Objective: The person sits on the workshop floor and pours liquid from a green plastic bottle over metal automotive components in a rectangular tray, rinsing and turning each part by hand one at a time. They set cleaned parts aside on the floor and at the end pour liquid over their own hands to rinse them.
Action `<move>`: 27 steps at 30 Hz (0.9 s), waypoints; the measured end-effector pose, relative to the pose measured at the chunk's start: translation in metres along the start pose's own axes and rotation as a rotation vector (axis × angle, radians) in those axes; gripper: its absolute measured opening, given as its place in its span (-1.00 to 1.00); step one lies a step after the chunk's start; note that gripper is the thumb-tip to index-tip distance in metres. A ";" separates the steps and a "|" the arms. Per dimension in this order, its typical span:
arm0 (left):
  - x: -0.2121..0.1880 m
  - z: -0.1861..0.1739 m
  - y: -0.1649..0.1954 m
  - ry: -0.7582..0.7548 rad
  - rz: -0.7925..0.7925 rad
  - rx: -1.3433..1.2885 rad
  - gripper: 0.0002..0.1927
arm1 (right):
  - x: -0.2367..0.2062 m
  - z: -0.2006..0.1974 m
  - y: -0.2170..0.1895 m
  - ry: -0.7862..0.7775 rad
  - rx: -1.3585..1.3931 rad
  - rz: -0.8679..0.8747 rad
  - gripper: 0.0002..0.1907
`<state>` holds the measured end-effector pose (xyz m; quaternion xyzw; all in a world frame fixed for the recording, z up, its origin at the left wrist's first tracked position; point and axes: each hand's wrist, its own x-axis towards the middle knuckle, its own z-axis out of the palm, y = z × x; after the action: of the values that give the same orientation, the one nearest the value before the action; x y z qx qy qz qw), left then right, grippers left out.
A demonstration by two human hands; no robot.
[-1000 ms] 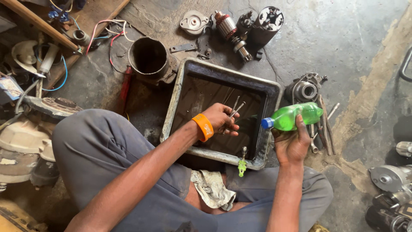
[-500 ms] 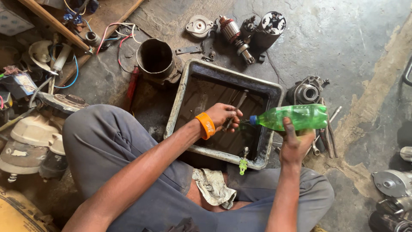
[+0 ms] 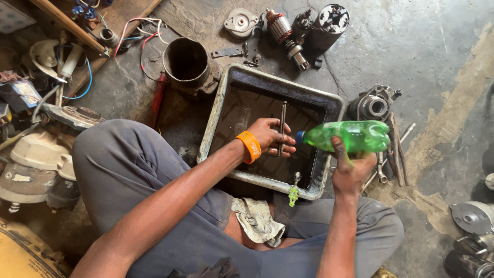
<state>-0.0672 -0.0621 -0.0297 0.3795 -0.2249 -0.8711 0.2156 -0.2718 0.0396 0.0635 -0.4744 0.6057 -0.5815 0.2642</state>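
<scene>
Workshop floor, bare stained concrete (image 3: 422,46), seen from above a seated person in grey trousers; dismantled motor parts lie all round. Item one: shallow rectangular metal tray (image 3: 216,121), dark and oily inside, rim dented, set on the floor just ahead of the knees. Item two: long thin metal bolt (image 3: 282,126), held over the tray by the left hand (image 3: 270,138), whose fingers are curled loosely about its lower end; an orange wristband (image 3: 250,146) sits on that wrist. The bolt looks stiff, light and probably greasy, so likely slippery; the best hold appears to be a full pinch near one end. Item three: green plastic bottle (image 3: 350,136), tipped on its side with its blue neck pointing at the bolt, gripped round the middle by the right hand (image 3: 350,170), fingers closed firmly on it. The bottle looks light, thin-walled and soft enough to give under a squeeze; the middle seems the steadiest place to hold. No label shows on it. Other stock: a dark open cylinder housing (image 3: 186,62) beyond the tray's far left corner; a wound armature (image 3: 285,33) and a black motor body (image 3: 327,25) farther off; a grey cast housing (image 3: 373,105) just right of the tray; a soiled rag (image 3: 257,221) on the lap; a small green tag or key fob (image 3: 293,194) at the tray's near rim.
</scene>
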 end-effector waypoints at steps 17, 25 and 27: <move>0.000 0.002 0.006 0.171 0.024 0.122 -0.83 | -0.001 0.001 -0.001 -0.027 0.042 0.046 -0.54; 0.002 0.000 0.003 0.083 0.141 0.057 -0.77 | -0.003 0.000 -0.004 -0.065 0.053 0.078 -0.59; 0.005 -0.002 0.000 0.087 0.172 0.063 -0.70 | -0.003 -0.001 -0.004 -0.090 0.008 0.081 -0.60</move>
<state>-0.0689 -0.0653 -0.0334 0.4029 -0.2744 -0.8246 0.2870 -0.2704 0.0432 0.0667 -0.4741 0.6096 -0.5509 0.3164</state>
